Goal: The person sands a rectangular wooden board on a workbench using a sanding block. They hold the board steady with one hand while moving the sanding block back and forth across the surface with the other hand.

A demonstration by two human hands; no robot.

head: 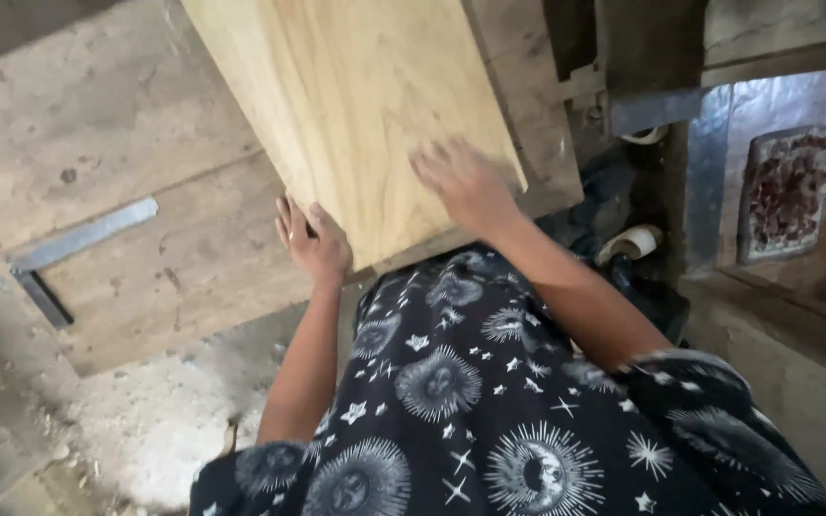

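Overall light: soft, even, daylight-like; moderate brightness, no hard shadows.
Brightest area: the pale board (pixel 356 105), evenly lit, grain readable, no glare.
Dim areas: top-left corner and the dark gap at upper right fall toward black; detail lost there.
Sheen: dull bluish reflection on the metal panel (pixel 709 162) at right.
Shadows: faint, a thin dark line under the board's lower edge on the bench (pixel 145 277).
Blur: right hand (pixel 466 182) smeared by motion, fingers indistinct; left hand (pixel 313 239) sharper.
Focus: shirt (pixel 461 401) print crisp; sawdust (pixel 155 430) on floor washed out, slightly soft.
Distortion: edges lean a little, wide-angle tilt.
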